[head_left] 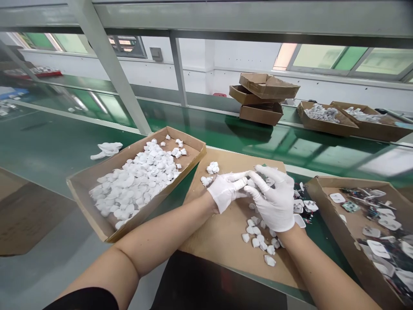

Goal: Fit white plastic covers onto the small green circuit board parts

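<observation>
My left hand, in a white glove, reaches over the cardboard sheet with its fingers pinched. Its fingertips meet those of my right hand, also gloved, whose fingers are bent. Whatever lies between them is hidden by the white fingers. Several small white pieces are scattered below my right hand, partly covered by it. Beyond my left hand lie two small clusters of white pieces. White plastic parts with dark bits lie just right of my right hand.
A cardboard tray at left holds many white pieces. Another tray at right holds white parts, wires and circuit boards. A white glove lies on the green bench. Stacked boxes and filled trays stand behind, near metal posts.
</observation>
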The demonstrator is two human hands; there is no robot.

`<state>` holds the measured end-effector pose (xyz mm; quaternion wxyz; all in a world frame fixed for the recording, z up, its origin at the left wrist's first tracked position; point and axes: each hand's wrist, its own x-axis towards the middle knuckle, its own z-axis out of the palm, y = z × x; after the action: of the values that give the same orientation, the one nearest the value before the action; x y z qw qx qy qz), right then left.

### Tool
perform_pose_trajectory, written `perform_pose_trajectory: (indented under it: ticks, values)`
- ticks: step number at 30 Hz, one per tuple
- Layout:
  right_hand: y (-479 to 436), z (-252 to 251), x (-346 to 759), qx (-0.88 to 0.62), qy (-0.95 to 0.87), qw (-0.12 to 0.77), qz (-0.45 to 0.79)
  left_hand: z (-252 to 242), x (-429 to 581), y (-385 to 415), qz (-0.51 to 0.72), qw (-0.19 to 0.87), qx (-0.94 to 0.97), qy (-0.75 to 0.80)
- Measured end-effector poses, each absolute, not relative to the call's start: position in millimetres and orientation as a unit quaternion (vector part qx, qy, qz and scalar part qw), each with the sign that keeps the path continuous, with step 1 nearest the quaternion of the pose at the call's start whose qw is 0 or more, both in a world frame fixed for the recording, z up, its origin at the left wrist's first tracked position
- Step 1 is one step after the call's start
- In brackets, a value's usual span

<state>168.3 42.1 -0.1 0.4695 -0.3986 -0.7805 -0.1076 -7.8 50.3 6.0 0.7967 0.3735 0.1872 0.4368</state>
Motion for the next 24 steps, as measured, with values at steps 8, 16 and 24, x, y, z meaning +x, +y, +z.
perform_pose_trajectory:
  ticks: [8,16,24]
  values:
    - [31.2,15.8,165.5,-0.361,-0.753,0.521,-0.178,13.9,-8.6,46.8,0.423,0.816,0.363,0.153]
    - [26.7,10.1,164.2,-0.406,-0.719,0.516,-0.228,8.2,-8.9,47.1,0.425,0.79,0.4,0.188]
    - [28.2,14.0,162.0,-0.345,-0.763,0.489,-0.244,15.4,-3.5,42.9,0.421,0.791,0.381,0.228]
